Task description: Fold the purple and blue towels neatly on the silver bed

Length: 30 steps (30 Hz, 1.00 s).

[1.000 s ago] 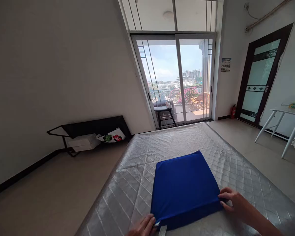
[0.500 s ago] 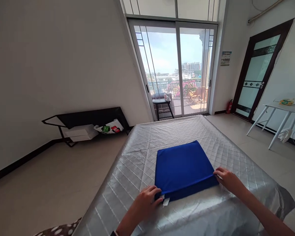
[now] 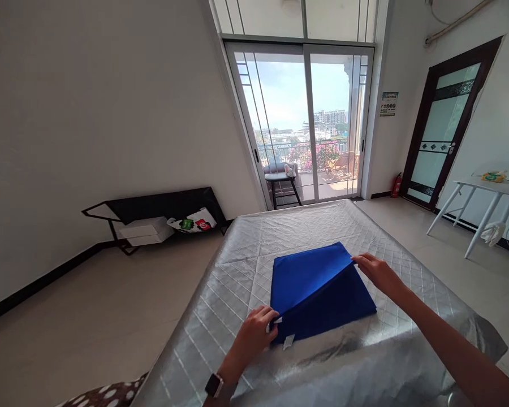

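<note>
A folded blue cloth (image 3: 309, 277) lies on the silver quilted cover (image 3: 237, 282), with a small white tag (image 3: 288, 341) at its near left edge. My right hand (image 3: 377, 273) pinches the right corner of the top layer and holds it lifted, so the darker layer beneath shows. At the near left corner, my left hand (image 3: 258, 330) has its fingers closed on the same layer, beside another bit of white label. A watch (image 3: 214, 385) sits on my left wrist.
Beyond the cover are a black stool (image 3: 280, 178) and a sliding glass door (image 3: 305, 124). A black rack (image 3: 165, 206) with white boxes and a bag stands by the left wall. To the right is a white table (image 3: 483, 186). Brown dotted fabric (image 3: 110, 393) shows at bottom left.
My right hand has moved up and away from me, raising the right side of the blue cloth's top layer. My left hand stays at the left corner. The view has shifted slightly.
</note>
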Motion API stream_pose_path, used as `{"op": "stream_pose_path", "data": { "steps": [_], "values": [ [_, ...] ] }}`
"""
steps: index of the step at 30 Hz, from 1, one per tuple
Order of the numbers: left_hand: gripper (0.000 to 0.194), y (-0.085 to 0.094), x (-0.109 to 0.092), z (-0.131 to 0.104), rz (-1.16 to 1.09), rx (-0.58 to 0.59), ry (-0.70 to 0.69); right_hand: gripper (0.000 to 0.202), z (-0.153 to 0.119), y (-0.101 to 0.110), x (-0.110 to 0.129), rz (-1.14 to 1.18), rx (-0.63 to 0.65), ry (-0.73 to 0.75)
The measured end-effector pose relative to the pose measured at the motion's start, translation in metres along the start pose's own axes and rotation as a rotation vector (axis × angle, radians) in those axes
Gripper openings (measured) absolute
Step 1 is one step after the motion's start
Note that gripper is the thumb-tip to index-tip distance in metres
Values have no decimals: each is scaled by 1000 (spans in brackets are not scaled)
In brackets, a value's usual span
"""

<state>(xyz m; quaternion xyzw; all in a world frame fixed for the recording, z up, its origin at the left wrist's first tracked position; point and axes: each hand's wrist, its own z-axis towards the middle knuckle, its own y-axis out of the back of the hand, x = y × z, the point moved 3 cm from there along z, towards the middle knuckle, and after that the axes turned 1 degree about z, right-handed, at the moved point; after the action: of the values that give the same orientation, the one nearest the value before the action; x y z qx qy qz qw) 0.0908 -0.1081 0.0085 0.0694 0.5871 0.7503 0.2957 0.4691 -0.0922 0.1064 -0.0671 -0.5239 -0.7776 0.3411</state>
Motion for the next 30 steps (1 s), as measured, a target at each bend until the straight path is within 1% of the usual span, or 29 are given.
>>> {"op": "stream_pose_path", "data": {
  "steps": [3,7,9,11,12,14,17,19,20,22,23,24,26,28,30],
  "values": [
    [26,7,4,-5,13,-115,-63,31,-11,0,-11,82,-49,24],
    [23,26,13,-5,-10,-285,-128,28,-24,-1,-27,177,-125,40],
    [25,36,20,4,5,-346,-134,24,-22,-1,-35,196,-138,13],
    [30,49,27,25,17,-373,-130,23,-7,-1,-43,202,-144,-10],
    [33,57,30,40,16,-380,-119,22,5,0,-46,206,-151,-13],
    [38,76,37,79,-5,-381,-80,20,42,6,-51,218,-166,-12],
    [39,113,42,153,-53,-344,18,16,116,21,-52,222,-165,-65],
    [38,140,44,199,-52,-373,117,16,165,36,-48,193,-170,-121],
    [37,152,44,219,-56,-398,152,17,186,43,-46,190,-179,-135],
    [36,173,43,247,-43,-471,183,18,215,58,-40,194,-209,-152],
    [35,181,43,254,-27,-510,181,19,222,65,-38,194,-223,-151],
    [35,187,43,258,-3,-544,169,20,226,72,-35,189,-238,-147],
    [34,197,41,254,62,-586,126,21,220,86,-29,160,-267,-124],
    [35,204,36,239,141,-592,70,21,203,99,-20,110,-299,-84],
    [38,211,27,216,219,-592,20,23,180,113,-8,59,-330,-43]
  ]
}}
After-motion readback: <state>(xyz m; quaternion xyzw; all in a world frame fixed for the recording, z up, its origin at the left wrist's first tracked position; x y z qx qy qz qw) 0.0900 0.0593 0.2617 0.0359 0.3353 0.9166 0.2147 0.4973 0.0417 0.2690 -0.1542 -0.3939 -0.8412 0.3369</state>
